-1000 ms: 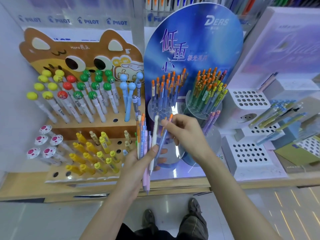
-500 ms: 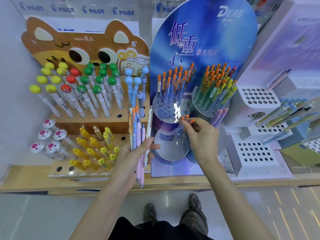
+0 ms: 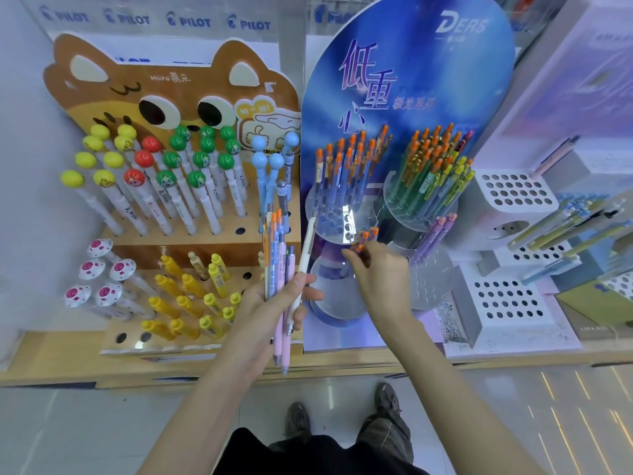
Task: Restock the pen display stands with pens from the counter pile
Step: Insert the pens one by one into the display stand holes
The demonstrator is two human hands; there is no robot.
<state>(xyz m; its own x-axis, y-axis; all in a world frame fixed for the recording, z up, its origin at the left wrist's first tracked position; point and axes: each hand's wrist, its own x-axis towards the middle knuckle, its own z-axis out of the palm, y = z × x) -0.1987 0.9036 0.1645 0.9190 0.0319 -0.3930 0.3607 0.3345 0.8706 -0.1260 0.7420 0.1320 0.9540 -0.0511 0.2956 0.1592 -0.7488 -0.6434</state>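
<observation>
Fingertips of our right hand (image 3: 380,279) pinch some orange-tipped plastic pens (image 3: 365,238) beside the clear round holed tier (image 3: 342,222); our left hand (image 3: 270,310) grips a bundle of pastel pens (image 3: 279,265). Many holes are empty, so we judge much restocking is left.

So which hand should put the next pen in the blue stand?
Probably the right hand: it pinches orange-topped pens beside the clear holed tray, while the left hand is busy gripping the pen bundle.
</observation>
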